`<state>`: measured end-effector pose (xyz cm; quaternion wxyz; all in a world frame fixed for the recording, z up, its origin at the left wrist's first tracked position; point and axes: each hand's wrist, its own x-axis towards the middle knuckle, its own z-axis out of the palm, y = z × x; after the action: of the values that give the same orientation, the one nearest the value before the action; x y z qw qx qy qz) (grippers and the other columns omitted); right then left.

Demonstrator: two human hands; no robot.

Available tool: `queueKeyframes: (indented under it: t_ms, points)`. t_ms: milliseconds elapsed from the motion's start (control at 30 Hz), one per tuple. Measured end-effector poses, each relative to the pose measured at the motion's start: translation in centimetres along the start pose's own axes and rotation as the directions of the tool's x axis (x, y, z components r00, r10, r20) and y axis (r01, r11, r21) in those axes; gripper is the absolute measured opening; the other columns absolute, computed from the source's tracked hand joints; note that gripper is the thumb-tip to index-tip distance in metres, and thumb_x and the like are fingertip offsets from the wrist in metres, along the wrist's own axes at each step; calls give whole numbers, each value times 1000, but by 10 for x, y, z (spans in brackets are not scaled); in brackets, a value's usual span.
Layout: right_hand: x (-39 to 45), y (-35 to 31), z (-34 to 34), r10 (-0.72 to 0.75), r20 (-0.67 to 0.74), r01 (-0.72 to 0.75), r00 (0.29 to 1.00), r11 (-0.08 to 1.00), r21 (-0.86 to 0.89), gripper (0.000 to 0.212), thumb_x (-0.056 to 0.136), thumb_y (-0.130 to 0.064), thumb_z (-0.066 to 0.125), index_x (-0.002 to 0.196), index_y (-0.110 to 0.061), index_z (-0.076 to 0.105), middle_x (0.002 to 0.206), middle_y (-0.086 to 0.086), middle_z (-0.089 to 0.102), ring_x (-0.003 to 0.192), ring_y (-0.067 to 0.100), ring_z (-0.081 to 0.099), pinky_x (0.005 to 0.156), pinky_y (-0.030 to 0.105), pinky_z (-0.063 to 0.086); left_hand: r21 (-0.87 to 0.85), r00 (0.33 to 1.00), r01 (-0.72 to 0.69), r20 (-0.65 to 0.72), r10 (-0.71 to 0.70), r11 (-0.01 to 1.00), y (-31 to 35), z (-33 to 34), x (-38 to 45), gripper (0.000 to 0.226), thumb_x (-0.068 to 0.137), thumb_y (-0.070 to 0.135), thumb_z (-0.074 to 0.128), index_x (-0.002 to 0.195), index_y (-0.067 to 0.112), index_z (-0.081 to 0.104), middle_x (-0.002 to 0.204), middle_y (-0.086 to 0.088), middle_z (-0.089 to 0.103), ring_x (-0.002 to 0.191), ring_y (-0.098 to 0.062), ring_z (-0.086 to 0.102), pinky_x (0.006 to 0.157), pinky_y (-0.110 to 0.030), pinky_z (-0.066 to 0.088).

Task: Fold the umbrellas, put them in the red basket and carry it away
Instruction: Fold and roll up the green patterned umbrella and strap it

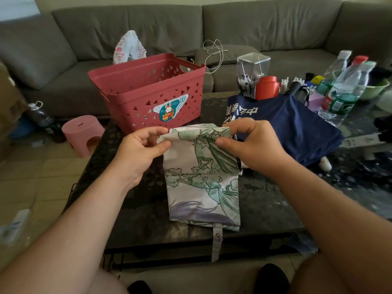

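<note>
Pinching the far edge of the floral umbrella [201, 166] at mid-frame, left hand [141, 149] and right hand [252, 143] gripping cloth to tighten pleats before the red basket [148, 90] above.

A grey L-shaped sofa [233, 24] wraps behind a dark patterned coffee table [135, 200], with a pink plastic stool [81, 132] standing on pale tiled floor [27, 187] at left in soft daylight.

This is a living room in a home. A big grey sofa [212, 28] fills the top of the frame. A dark low bench [137, 198] stands before it, with water bottles [347, 85] at the right. A small pink stool [82, 134] sits on the floor at the left.
</note>
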<state>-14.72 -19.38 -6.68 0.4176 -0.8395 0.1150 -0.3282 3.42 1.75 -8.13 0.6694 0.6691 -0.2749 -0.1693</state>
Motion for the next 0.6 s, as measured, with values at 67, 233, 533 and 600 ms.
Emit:
queueKeyframes:
  t_ms: [67,233,533,600]
  points:
    - [-2,1,0,62,-12,-60,998,988,144,10,81,-21,90,86,-20,81,93,-4,80,90,25,77,85,52,62,21,995,50,81,-51,999,3,-2,-2,32,92,2,74,115,25,75,99,3,75,87,0,68,70,-11,52]
    - [-6,-4,4,81,-30,-73,996,978,195,16,79,-21,89,83,-10,77,83,9,78,83,37,75,76,58,62,-19,990,66,125,-63,998,6,-5,-4,42,92,-4,71,126,21,72,108,9,81,103,-1,73,80,-13,53]
    - [-5,4,3,173,-95,-160,980,979,129,17,79,-24,91,81,-17,77,77,9,75,66,17,64,69,56,62,-95,991,135,21,-134,986,2,-6,-4,37,88,-4,74,111,25,74,94,7,77,84,-3,67,67,-15,49]
    - [-5,3,2,156,-111,-143,982,983,116,17,80,-27,90,84,-17,77,80,8,76,71,26,71,69,57,61,-110,991,121,68,-114,986,3,-6,-5,45,88,0,75,122,29,71,101,7,78,92,-3,69,75,-18,51]
